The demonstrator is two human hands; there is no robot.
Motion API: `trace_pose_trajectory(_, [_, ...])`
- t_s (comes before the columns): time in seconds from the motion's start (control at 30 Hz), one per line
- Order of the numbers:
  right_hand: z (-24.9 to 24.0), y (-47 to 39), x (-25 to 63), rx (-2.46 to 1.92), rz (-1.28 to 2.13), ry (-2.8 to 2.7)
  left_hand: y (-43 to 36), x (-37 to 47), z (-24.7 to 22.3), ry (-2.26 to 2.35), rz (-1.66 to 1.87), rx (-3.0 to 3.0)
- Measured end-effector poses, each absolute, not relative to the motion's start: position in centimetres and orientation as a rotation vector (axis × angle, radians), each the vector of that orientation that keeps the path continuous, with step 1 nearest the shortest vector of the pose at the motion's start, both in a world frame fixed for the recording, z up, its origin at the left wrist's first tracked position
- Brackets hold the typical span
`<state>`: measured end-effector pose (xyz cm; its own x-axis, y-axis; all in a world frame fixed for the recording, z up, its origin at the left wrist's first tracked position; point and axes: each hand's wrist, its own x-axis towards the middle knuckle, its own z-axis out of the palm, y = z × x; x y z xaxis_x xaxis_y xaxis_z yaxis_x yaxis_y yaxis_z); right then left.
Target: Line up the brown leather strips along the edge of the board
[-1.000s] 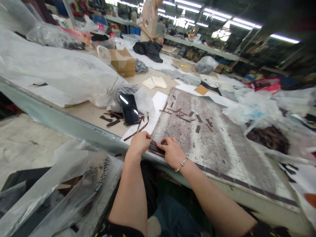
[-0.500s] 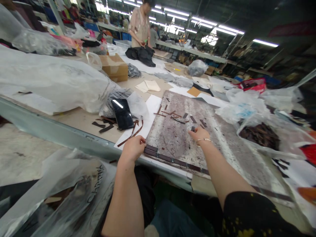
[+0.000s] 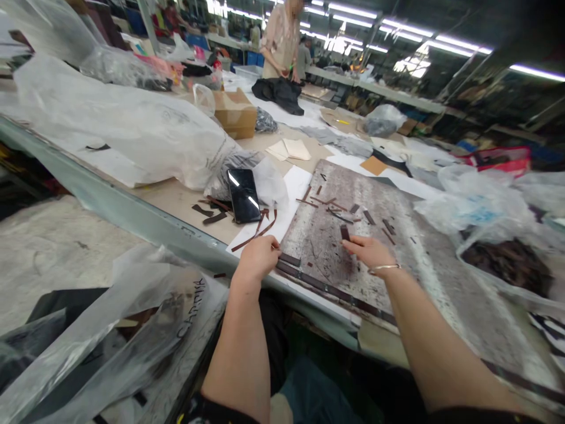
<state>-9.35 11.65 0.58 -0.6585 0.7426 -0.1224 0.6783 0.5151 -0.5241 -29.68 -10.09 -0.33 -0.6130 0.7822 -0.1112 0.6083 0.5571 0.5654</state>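
My left hand (image 3: 259, 257) is closed at the near left corner of a worn, stained board (image 3: 318, 235). Its fingertips pinch the end of a short dark strip (image 3: 290, 259), which sits just above a long row of dark brown strips (image 3: 335, 291) along the board's near edge. Over the middle of the board, my right hand (image 3: 374, 253) grips a small dark brown piece (image 3: 345, 233) between thumb and fingers. Several loose brown and black scraps (image 3: 335, 206) lie on the board beyond it.
A black phone (image 3: 244, 197) leans on a plastic-wrapped bundle at the left, near thin brown strips (image 3: 258, 232). Clear bags holding dark scraps (image 3: 507, 259) stand at the right. A cardboard box (image 3: 235, 115) is farther back, and a person (image 3: 280, 50) handles black cloth across the table.
The view has swung left. My left hand now has the short strip apart from the edge row, where it lay in line before. The piece in my right hand shows more fully.
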Motion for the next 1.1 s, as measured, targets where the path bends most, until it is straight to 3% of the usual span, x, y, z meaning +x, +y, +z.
trace_pose_trajectory(0.13, [2.0,6.9,-9.4,-0.875,1.287,-2.821,-10.1,-29.4,-0.1,2.443,0.796,1.328])
trace_pose_trajectory(0.23, [2.0,5.6,-9.5,-0.766,1.397,-2.858,-9.8,-29.2,-0.3,2.355,0.816,1.441])
trace_pose_trajectory(0.4, [1.0,5.3,-9.9,-0.876,1.22,-2.896,-9.6,-29.2,-0.9,2.34,0.707,1.363])
trace_pose_trajectory(0.77, [0.4,4.5,-11.3,-1.075,1.133,-2.632,-9.4,-29.4,-0.9,2.317,0.843,1.166])
trace_pose_trajectory(1.1, [-0.4,1.2,-14.0,-0.874,0.859,-2.691,-9.7,-29.6,-0.5,2.32,0.854,1.131])
